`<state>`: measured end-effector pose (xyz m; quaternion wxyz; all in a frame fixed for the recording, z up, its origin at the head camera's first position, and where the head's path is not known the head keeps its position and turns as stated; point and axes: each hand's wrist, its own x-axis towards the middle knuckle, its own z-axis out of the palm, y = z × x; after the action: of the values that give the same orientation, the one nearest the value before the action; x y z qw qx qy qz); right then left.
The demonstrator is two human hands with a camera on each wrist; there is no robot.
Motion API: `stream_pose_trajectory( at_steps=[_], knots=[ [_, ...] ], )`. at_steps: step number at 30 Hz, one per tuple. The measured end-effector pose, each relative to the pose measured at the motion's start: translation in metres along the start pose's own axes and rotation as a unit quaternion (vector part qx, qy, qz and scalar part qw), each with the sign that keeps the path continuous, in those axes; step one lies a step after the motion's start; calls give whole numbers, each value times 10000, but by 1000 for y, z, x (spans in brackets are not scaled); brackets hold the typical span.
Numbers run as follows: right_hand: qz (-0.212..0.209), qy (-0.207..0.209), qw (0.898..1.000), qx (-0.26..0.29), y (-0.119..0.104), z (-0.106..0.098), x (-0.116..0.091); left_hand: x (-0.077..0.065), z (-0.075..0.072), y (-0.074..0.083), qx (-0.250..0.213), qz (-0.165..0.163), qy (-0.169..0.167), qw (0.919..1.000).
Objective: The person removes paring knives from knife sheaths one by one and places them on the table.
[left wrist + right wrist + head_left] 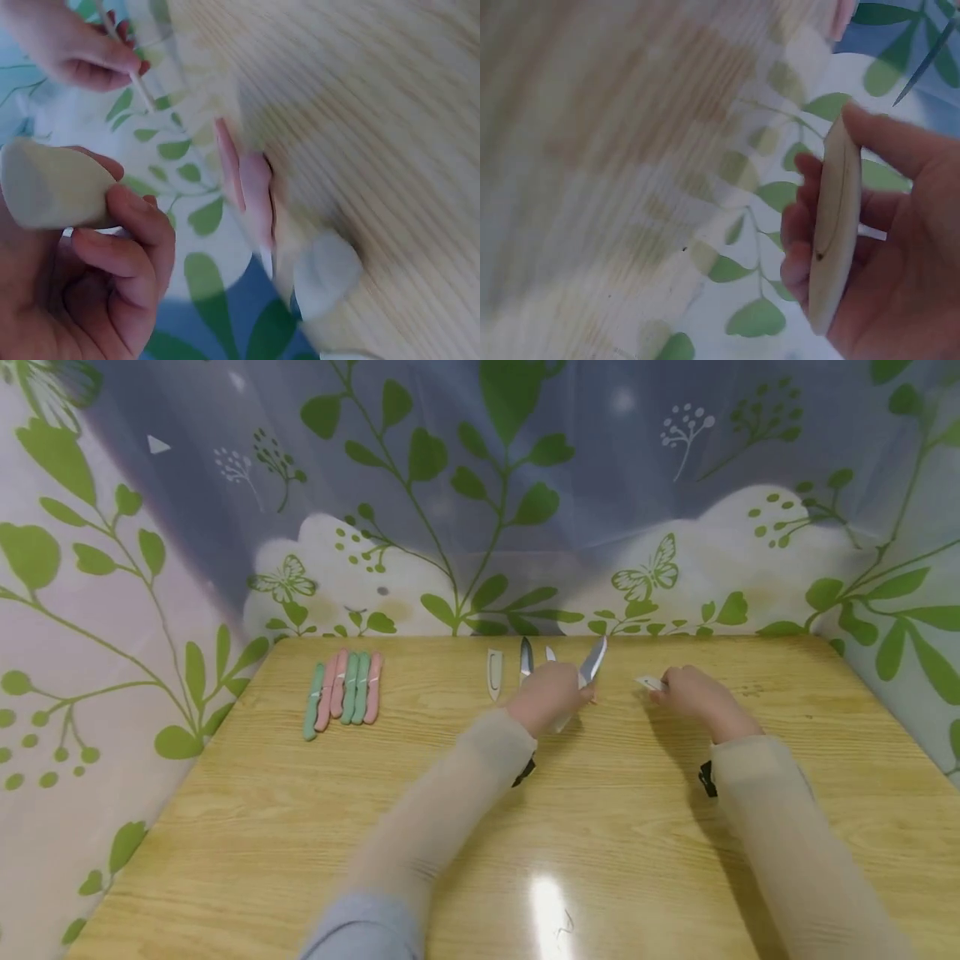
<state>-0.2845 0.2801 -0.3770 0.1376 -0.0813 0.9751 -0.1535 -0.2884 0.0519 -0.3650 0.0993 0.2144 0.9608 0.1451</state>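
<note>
My left hand (551, 693) grips a kitchen knife (60, 187) by its cream handle. In the head view its bare blade (594, 662) points up and to the right. My right hand (697, 697) holds a cream blade sheath (836, 225) between thumb and fingers, a short way right of the knife and apart from it. Behind the left hand, a knife with a dark, shiny blade (527, 657) and a smaller blade (551, 655) lie on the table; the hand hides their handles. The left wrist view also shows a pink knife handle (257, 195) and a whitish rounded handle end (326, 274).
Another cream sheath (495, 675) lies left of the loose knives. Farther left, several pink and green knives (348, 689) form a row. Patterned cloth (450, 510) rises behind the wooden table (300, 827).
</note>
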Motion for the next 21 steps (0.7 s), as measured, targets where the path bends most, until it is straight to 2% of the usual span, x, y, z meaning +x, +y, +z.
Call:
stream_pose_trajectory(
  at_steps=[2, 4, 9, 12, 15, 18, 21],
  knots=[
    [174, 48, 9998, -53, 1, -2, 8, 10, 2, 8, 81, -116, 5, 9999],
    [345, 56, 9994, -42, 1, -3, 14, 19, 3, 14, 116, -388, -5, 9992],
    [578, 194, 9981, 96, 2, 2, 29, 36, 7, 26, -429, -1050, 169, 9934],
    [692, 289, 9968, 269, 6, 6, 38, 45, 10, 33, -388, -1385, 293, 9892],
    [702, 390, 9964, 285, 12, 7, 45, 53, 14, 40, -90, -1474, 276, 9887],
    [583, 370, 9975, 154, 16, 5, 49, 61, 21, 49, 397, -1496, 180, 9878],
    [480, 211, 9986, 48, 15, 1, 49, 67, 28, 59, 1121, -1626, 101, 9803]
  ],
)
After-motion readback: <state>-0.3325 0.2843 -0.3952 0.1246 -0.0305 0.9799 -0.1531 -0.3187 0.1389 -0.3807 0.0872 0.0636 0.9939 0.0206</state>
